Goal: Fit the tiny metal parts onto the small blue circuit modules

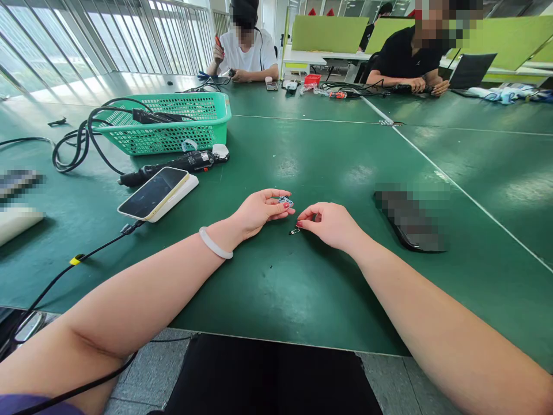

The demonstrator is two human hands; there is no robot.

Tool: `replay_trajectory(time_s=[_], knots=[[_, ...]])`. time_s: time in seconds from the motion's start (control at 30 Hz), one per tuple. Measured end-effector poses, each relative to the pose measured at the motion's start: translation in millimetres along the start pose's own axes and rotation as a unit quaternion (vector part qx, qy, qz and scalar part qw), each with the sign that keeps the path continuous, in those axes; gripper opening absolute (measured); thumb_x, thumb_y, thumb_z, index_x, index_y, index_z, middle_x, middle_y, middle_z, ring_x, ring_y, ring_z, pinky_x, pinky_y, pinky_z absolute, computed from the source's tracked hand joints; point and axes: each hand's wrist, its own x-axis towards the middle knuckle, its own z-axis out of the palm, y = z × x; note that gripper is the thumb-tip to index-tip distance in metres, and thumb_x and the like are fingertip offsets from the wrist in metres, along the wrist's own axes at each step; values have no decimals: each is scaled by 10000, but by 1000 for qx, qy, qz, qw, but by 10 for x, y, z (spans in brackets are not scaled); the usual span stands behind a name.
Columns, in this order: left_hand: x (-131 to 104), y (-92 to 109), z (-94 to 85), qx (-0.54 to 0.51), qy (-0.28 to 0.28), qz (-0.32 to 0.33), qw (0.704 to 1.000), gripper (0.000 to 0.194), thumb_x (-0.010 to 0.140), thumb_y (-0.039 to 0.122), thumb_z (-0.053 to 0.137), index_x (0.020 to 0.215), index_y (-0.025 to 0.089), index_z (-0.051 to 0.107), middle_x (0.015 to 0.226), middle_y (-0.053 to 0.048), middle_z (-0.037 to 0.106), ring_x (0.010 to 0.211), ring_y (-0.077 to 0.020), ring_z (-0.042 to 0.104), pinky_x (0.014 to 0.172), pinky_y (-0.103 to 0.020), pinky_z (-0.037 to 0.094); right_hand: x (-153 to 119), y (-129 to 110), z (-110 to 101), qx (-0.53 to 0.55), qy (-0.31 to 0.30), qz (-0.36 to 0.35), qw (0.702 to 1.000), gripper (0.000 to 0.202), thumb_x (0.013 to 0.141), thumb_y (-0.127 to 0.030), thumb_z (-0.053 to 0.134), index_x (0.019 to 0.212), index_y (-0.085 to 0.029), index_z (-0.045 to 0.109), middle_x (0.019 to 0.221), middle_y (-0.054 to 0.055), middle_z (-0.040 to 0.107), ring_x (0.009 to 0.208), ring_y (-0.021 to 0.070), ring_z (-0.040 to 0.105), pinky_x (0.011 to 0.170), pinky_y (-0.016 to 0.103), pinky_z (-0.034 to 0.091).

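My left hand (264, 212), with a white bangle on its wrist, pinches a small bluish-white part (286, 201) between thumb and fingers. Just to its right, my right hand (326, 223) has thumb and index finger close together at the end of a small black and silver piece (295, 231). That piece is low over the green table (276, 288); whether it touches the surface I cannot tell. The two hands are apart, with a narrow gap between their fingertips.
On the left are a green basket (166, 129) with cables, a black electric screwdriver (173, 166) and a phone (153, 193) on a white block. A dark blurred object (408, 222) lies right. Two people sit across the table, near cables and a laptop (472, 71).
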Motion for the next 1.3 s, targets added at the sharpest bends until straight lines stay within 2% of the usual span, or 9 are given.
replay_trajectory(time_s=[0.23, 0.47, 0.63, 0.8, 1.07, 1.3], knots=[[-9, -2, 3, 1, -4, -14, 1000, 280, 764, 8, 613, 1026, 107, 617, 886, -77, 693, 804, -137, 694, 871, -313, 524, 25, 12, 70, -44, -2, -35, 998, 109, 739, -199, 603, 681, -227, 691, 721, -3, 651, 633, 133, 539, 586, 280, 402], [-8, -17, 7, 16, -15, -14, 1000, 293, 763, -15, 589, 1028, 107, 609, 870, -67, 694, 781, -129, 692, 872, -321, 526, 20, 14, 56, -65, -1, -50, 997, 113, 747, -230, 582, 691, -222, 680, 723, 2, 645, 648, 140, 545, 583, 276, 397], [-5, -35, 20, 44, -14, -1, 999, 251, 759, 10, 624, 990, 103, 591, 835, -59, 698, 774, -128, 692, 838, -324, 535, -10, -52, -19, 11, 68, -13, 998, 115, 722, -267, 593, 659, -208, 669, 663, 3, 654, 594, 140, 549, 582, 288, 413], [-18, -50, 48, 77, -12, 13, 997, 286, 687, 74, 732, 915, 104, 562, 784, -59, 702, 758, -136, 683, 798, -338, 535, -24, -124, -29, 85, 125, 2, 988, 113, 702, -284, 603, 653, -201, 663, 644, 11, 665, 578, 146, 560, 567, 296, 423], [-19, -80, 32, 163, -19, 51, 985, 296, 625, 120, 772, 842, 128, 572, 751, -51, 707, 705, -138, 659, 721, -314, 502, 1, -149, 59, 63, 138, 0, 988, 115, 674, -267, 585, 594, -208, 643, 607, 9, 654, 559, 143, 551, 536, 286, 420], [-25, -78, 32, 189, -21, 54, 980, 262, 647, 132, 750, 825, 142, 558, 754, -46, 705, 700, -140, 656, 710, -313, 495, -17, -174, 50, 49, 137, -7, 989, 121, 678, -245, 578, 581, -209, 643, 618, 11, 659, 575, 147, 559, 549, 289, 425]])
